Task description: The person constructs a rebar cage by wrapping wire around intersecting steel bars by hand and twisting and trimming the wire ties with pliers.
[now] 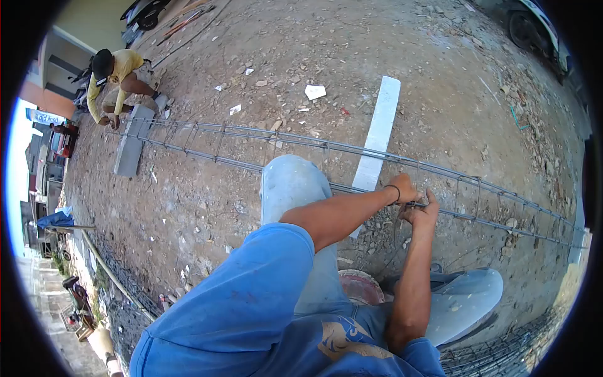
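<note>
Where right hand [422, 213] touches, rebar cage [345, 147] runs lengthwise left to right.

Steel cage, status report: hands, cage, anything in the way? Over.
Left hand and right hand close together, near side of steel cage. Cage lies across white board. Left knee hides part of it.

Rebar cage [348, 148] at the fingers [432, 200], extending left and right of them, plank [381, 116] crossing beneath it just left, block [130, 154] under its far-left stretch, person [127, 61] beside that block, bucket [361, 286] behind the fingers.
</note>
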A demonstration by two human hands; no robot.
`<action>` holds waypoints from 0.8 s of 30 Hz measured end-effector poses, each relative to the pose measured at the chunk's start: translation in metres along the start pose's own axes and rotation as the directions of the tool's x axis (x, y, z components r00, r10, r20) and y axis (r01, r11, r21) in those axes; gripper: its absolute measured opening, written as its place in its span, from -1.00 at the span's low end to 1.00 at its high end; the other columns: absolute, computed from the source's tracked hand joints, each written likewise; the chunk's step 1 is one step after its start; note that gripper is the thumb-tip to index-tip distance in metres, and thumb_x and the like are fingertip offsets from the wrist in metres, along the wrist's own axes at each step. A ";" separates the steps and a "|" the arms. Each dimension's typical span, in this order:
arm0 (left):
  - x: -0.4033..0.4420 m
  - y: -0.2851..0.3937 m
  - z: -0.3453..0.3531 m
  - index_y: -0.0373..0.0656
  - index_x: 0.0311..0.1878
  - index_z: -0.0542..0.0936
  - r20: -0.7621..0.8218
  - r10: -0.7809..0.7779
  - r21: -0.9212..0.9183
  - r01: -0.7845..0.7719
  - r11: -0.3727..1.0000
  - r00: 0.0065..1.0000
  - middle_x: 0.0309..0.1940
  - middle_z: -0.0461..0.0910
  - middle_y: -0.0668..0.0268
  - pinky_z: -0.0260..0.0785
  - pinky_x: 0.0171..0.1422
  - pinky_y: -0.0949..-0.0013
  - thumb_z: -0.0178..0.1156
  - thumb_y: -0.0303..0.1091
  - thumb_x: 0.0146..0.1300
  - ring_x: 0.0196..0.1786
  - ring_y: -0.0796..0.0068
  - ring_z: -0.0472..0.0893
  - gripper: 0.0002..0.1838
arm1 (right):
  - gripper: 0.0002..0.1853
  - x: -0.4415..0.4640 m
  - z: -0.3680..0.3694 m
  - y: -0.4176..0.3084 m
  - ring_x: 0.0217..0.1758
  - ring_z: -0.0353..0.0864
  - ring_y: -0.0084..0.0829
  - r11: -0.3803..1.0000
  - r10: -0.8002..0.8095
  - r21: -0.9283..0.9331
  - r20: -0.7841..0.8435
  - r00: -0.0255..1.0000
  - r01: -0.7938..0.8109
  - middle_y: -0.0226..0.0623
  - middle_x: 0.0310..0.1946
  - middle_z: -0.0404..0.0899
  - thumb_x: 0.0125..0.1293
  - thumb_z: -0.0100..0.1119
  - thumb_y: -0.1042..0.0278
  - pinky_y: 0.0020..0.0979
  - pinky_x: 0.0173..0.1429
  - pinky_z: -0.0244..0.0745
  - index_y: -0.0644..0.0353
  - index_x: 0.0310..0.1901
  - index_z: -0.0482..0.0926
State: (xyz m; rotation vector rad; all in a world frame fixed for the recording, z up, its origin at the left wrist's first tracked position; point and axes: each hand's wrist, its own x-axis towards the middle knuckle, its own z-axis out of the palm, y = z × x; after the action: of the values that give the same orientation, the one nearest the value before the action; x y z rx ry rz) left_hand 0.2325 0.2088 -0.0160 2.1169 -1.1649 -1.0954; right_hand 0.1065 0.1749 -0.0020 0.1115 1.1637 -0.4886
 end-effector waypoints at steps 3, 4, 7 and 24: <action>-0.018 0.018 -0.027 -0.45 -0.13 0.69 0.126 -0.096 -0.092 0.108 0.990 0.987 -0.09 0.69 -0.23 0.59 0.12 0.12 0.52 0.10 -0.08 0.04 -0.04 0.72 -0.30 | -0.66 0.033 -0.012 -0.011 -0.16 0.59 -0.17 0.990 -0.028 -0.136 -0.019 0.999 0.025 -0.17 -0.19 0.59 0.39 0.09 0.01 0.01 -0.07 0.43 0.14 -0.11 0.48; -0.017 0.017 -0.023 -0.45 -0.05 0.66 0.121 -0.099 -0.083 0.109 0.991 0.988 -0.05 0.68 -0.22 0.58 0.15 0.14 0.52 0.08 -0.07 0.07 -0.03 0.71 -0.27 | -0.68 0.035 -0.011 -0.012 -0.15 0.59 -0.16 0.986 -0.050 -0.160 -0.068 0.996 0.039 -0.15 -0.20 0.59 0.39 0.05 0.04 0.00 -0.08 0.44 0.15 -0.11 0.47; -0.017 0.014 -0.017 -0.45 0.01 0.64 0.089 -0.089 -0.109 0.098 0.989 0.992 0.01 0.67 -0.22 0.56 0.19 0.14 0.53 0.07 -0.05 0.12 -0.03 0.69 -0.25 | -0.65 0.017 0.000 -0.012 -0.16 0.54 -0.25 1.000 0.009 0.006 -0.246 0.969 -0.008 -0.26 -0.14 0.57 0.30 0.11 0.14 -0.12 -0.04 0.41 0.20 -0.01 0.45; -0.024 0.023 -0.032 -0.27 0.13 0.66 0.149 -0.141 -0.152 0.163 0.975 0.979 0.16 0.63 -0.09 0.54 0.27 0.13 0.41 -0.10 0.13 0.22 0.06 0.65 -0.44 | -0.45 -0.059 -0.008 0.039 0.25 0.53 -0.25 0.851 -0.277 -0.487 -0.094 0.956 0.198 -0.13 0.17 0.52 0.49 0.10 -0.02 -0.01 0.41 0.22 0.31 0.24 0.37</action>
State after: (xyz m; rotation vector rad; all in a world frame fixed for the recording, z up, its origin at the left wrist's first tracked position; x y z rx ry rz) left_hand 0.2407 0.2185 0.0279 2.0566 -0.9474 -1.3766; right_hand 0.0984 0.2302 0.0415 -0.4332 1.4361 -0.4034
